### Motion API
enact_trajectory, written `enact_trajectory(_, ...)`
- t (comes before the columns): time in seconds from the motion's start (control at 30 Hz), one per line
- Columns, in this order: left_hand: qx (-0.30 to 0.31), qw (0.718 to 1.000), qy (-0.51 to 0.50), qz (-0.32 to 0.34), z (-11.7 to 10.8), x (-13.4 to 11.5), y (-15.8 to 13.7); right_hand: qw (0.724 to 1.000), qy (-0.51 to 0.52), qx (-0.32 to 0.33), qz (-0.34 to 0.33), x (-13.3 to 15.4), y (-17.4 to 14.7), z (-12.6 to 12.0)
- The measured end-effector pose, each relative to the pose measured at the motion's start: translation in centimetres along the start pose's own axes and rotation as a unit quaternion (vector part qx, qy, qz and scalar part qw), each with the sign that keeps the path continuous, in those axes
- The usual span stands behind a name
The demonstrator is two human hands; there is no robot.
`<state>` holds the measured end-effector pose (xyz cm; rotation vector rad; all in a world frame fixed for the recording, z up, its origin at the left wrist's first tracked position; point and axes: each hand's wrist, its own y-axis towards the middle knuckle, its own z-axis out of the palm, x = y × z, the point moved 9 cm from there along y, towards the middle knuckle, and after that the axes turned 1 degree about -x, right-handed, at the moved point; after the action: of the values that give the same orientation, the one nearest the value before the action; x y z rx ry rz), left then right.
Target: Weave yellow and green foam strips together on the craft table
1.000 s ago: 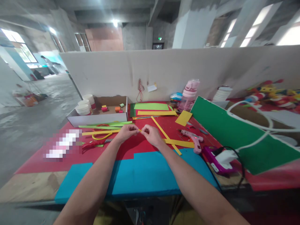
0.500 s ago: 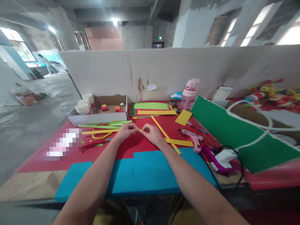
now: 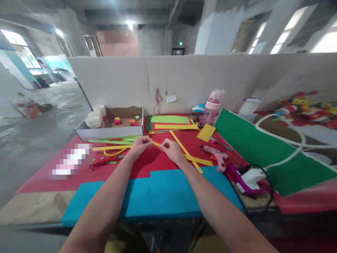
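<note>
A narrow yellow paper strip [image 3: 157,144] stretches across the small gap between my two hands. Its left end is pinched between the thumb and fingers of my left hand [image 3: 142,144]. My right hand [image 3: 170,149] pinches it a little farther along. Beyond my right wrist a length of yellow strip [image 3: 202,160] emerges, seemingly the same piece, crossing a second yellow strip [image 3: 181,144] that lies diagonally on the red table surface [image 3: 147,165]. Just left of my left hand lie another yellow strip [image 3: 113,148] and red-handled scissors [image 3: 105,161].
A pink glue gun [image 3: 217,154] lies right, beside a purple power strip [image 3: 243,182] with cables. A green board [image 3: 263,151] leans behind it. At the back stand a box [image 3: 110,133] with paper cups and small paper rolls, and a pink bottle [image 3: 212,105]. Blue foam [image 3: 163,196] covers the front edge.
My hands have moved slightly apart, so more yellow strip shows between them. The strip's end at the right has shifted a little to the left.
</note>
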<state>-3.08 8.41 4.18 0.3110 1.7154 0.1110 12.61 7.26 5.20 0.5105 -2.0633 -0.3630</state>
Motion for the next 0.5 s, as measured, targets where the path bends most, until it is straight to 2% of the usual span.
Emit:
enact_trajectory(0.33, -0.004, 1.000, -0.013, 0.000, 0.03, 0.13, 0.18, 1.000, -0.009, -0.013, 0.018, 0.02, -0.12, -0.19)
enact_trajectory(0.5, -0.010, 1.000, -0.019, -0.003, 0.06, -0.21, 0.04, 0.997, 0.071, -0.007, 0.043, -0.19, -0.22, 0.10)
